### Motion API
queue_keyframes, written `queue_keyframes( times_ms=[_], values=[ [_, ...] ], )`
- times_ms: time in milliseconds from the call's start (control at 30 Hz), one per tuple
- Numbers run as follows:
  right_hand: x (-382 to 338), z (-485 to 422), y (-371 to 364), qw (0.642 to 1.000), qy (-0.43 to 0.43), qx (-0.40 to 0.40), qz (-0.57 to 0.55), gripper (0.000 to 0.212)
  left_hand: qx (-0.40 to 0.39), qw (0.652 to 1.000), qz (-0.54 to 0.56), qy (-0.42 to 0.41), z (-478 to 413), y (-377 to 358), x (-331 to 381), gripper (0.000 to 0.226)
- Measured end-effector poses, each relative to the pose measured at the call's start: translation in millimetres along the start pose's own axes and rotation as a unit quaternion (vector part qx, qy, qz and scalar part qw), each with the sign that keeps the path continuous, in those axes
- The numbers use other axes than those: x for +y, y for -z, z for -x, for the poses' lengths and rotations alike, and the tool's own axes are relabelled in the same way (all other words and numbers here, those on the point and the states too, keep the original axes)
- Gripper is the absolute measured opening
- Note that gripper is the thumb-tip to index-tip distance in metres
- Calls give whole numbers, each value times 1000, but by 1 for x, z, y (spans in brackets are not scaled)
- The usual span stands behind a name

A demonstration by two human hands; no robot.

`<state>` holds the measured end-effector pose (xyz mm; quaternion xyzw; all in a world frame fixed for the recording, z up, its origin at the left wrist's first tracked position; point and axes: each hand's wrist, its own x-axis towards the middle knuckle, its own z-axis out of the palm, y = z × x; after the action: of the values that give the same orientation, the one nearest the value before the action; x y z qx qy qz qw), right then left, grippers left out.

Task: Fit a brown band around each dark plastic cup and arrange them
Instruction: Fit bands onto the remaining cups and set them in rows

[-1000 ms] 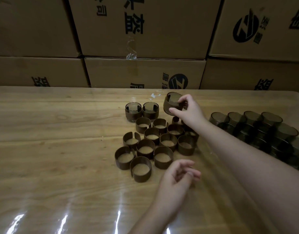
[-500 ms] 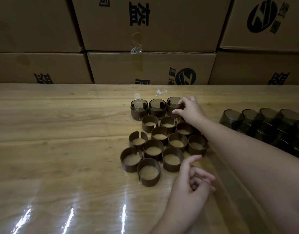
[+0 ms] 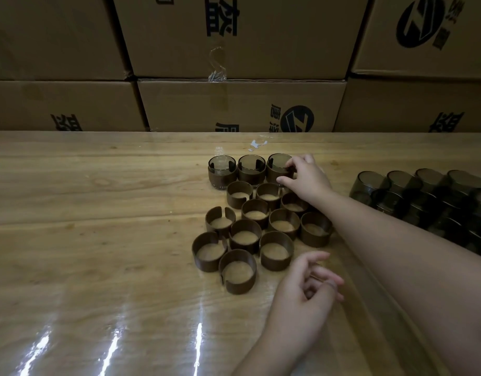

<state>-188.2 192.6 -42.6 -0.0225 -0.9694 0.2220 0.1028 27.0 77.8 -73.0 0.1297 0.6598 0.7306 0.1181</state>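
Note:
Three dark cups with brown bands stand in a row on the wooden table (image 3: 98, 240): the left one (image 3: 222, 170), the middle one (image 3: 251, 172) and the right one (image 3: 277, 169). My right hand (image 3: 305, 176) grips the right banded cup, which stands on the table beside the other two. Several empty brown bands (image 3: 244, 237) lie in a cluster just in front of the row. My left hand (image 3: 305, 297) hovers near the front of the cluster with loosely curled fingers, holding nothing.
Several bare dark cups (image 3: 429, 196) are packed together at the right of the table, behind my right forearm. Stacked cardboard boxes (image 3: 233, 63) form a wall along the table's far edge. A scrap of tape (image 3: 257, 145) lies behind the row.
My right hand has brought the banded cup down from the air and set it at the right end of the row. My left hand has shifted slightly right.

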Motion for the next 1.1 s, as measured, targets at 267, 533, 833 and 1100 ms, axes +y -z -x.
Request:
queue_keyframes(
  times_ms=[267, 533, 833, 1100],
  values=[
    [-9, 88, 43, 939, -30, 152, -307, 13, 36, 999, 3, -2, 2, 6, 8, 17],
    [4, 219, 53, 903, -23, -35, -428, 17, 62, 998, 31, -8, 10, 2, 26, 19],
    [35, 240, 44, 965, 32, 23, -259, 15, 102, 989, 95, 48, 4, 7, 23, 22],
    [83, 223, 65, 962, -78, 177, -190, 13, 94, 988, 111, 50, 1, 8, 21, 24]
  ],
)
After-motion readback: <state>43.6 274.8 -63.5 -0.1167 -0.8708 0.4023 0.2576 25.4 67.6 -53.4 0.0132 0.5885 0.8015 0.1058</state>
